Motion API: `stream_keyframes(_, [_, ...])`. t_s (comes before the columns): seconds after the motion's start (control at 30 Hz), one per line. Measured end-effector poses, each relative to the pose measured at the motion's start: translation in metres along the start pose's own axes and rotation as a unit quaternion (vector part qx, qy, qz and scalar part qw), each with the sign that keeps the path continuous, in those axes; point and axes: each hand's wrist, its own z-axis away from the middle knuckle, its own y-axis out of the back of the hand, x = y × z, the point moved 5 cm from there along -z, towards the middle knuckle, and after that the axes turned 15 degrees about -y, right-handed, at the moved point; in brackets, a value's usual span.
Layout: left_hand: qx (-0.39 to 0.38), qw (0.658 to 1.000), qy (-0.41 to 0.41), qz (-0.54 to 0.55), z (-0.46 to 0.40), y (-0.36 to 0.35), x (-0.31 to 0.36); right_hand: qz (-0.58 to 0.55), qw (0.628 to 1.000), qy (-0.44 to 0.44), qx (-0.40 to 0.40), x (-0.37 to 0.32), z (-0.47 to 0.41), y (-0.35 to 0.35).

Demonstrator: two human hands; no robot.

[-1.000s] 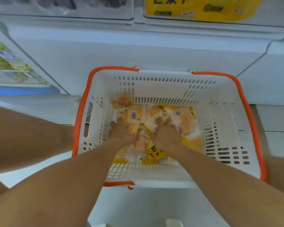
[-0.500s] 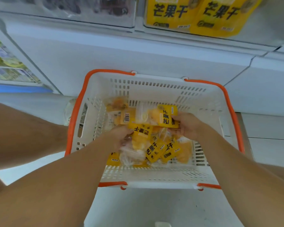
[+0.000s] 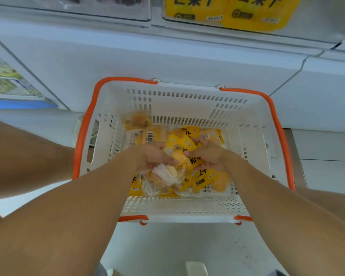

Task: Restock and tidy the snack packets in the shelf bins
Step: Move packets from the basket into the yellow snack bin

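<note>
**Count by kind**

One white slotted plastic basket with orange handles (image 3: pixel 187 102). Inside the basket: a heap of small yellow snack packets (image 3: pixel 204 179), too jumbled to number. Above the basket: two large yellow pouches (image 3: pixel 253 14). Two bare hands.

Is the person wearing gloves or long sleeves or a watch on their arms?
No. The left hand and right hand are both bare, with no gloves. Both forearms are uncovered as far as the picture shows, so no sleeve is visible. No watch, bracelet or ring shows on either wrist or hand.
</note>
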Motion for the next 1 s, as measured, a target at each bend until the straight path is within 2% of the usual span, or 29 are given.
stream_keyframes(0.1, [0.121,0.992,-0.02,-0.031,-0.009,0.015,-0.012,-0.01,0.999,-0.03,-0.011,0.02,-0.012,0.002])
stream_keyframes(0.17, [0.216,0.975,-0.032,0.032,-0.009,0.026,-0.016,-0.082,0.996,-0.028,-0.008,0.03,-0.02,0.005])
stream_keyframes(0.2, [0.237,0.967,-0.036,0.082,-0.01,0.029,-0.018,-0.126,0.992,-0.024,-0.02,0.032,-0.023,0.004])
stream_keyframes(0.27, [0.221,0.96,-0.026,0.172,-0.005,0.024,-0.014,-0.204,0.977,-0.009,-0.058,0.033,-0.025,-0.005])
stream_keyframes(0.33, [0.19,0.959,0.002,0.208,0.0,0.015,-0.016,-0.216,0.973,-0.013,-0.085,0.029,-0.026,-0.02])
stream_keyframes(0.37, [0.202,0.961,0.008,0.19,-0.001,0.014,-0.021,-0.172,0.981,-0.023,-0.082,0.026,-0.025,-0.026])
stream_keyframes(0.43, [0.283,0.954,-0.006,0.103,0.0,0.023,-0.031,-0.033,0.998,-0.051,-0.024,0.02,-0.026,-0.037])
stream_keyframes(0.5, [0.347,0.937,-0.033,0.02,0.003,0.035,-0.032,0.06,0.989,-0.036,0.133,0.011,-0.027,-0.029])
stream_keyframes(0.53, [0.363,0.93,-0.052,-0.029,0.005,0.041,-0.028,0.1,0.965,0.008,0.243,0.003,-0.025,-0.019])
stream_keyframes(0.57, [0.368,0.923,-0.072,-0.083,0.006,0.045,-0.022,0.158,0.924,0.072,0.341,-0.007,-0.022,-0.01])
stream_keyframes(0.6, [0.363,0.917,-0.094,-0.136,0.008,0.047,-0.012,0.238,0.877,0.13,0.396,-0.017,-0.02,-0.006])
stream_keyframes(0.63, [0.353,0.911,-0.114,-0.182,0.009,0.048,-0.002,0.331,0.841,0.161,0.397,-0.025,-0.021,-0.007])
stream_keyframes(0.67, [0.339,0.903,-0.131,-0.227,0.011,0.048,0.008,0.414,0.822,0.167,0.353,-0.031,-0.029,-0.009])
stream_keyframes(0.73, [0.318,0.889,-0.14,-0.298,0.014,0.05,0.022,0.499,0.809,0.152,0.273,-0.039,-0.042,-0.015])
stream_keyframes(0.77, [0.317,0.883,-0.134,-0.32,0.016,0.054,0.026,0.517,0.803,0.148,0.258,-0.043,-0.046,-0.018])
stream_keyframes(0.83, [0.333,0.875,-0.108,-0.334,0.021,0.064,0.026,0.541,0.78,0.148,0.276,-0.047,-0.053,-0.024])
stream_keyframes(0.93, [0.365,0.885,-0.053,-0.284,0.027,0.076,0.011,0.585,0.725,0.105,0.348,-0.049,-0.044,-0.03])
stream_keyframes(1.0, [0.376,0.889,-0.037,-0.26,0.027,0.076,0.004,0.582,0.71,0.082,0.387,-0.046,-0.029,-0.031])
